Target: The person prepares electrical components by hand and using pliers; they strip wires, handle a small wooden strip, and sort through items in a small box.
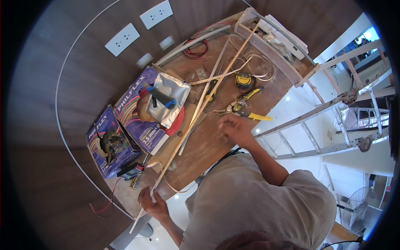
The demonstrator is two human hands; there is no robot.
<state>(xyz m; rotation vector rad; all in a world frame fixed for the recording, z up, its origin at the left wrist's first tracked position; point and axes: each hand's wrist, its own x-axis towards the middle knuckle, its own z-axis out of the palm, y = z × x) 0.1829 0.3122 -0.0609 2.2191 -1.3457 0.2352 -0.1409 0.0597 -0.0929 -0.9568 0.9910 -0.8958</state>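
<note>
Near the lower left of the desk, my left hand (153, 204) has its fingers curled on a long, thin pale strip (170, 166), which runs diagonally up to the far right corner. My right hand (234, 127) is over the desk's front edge, fingers loosely bent and apart, holding nothing visible. Just beyond it lie yellow-handled cutters (256, 116) and a yellow tape measure (243, 81). A second narrow strip (183, 148) lies under the long one. A blue-and-black tool (162, 98) rests on a silver pouch (171, 81) over a box with red wire (150, 146).
A second purple box (106, 164) and a small device (130, 170) sit at the left. A wooden tray (300, 73) holds papers at the far right. A wire coil (196, 50) lies at the back. Metal ladders (312, 137) stand right of the desk (200, 166).
</note>
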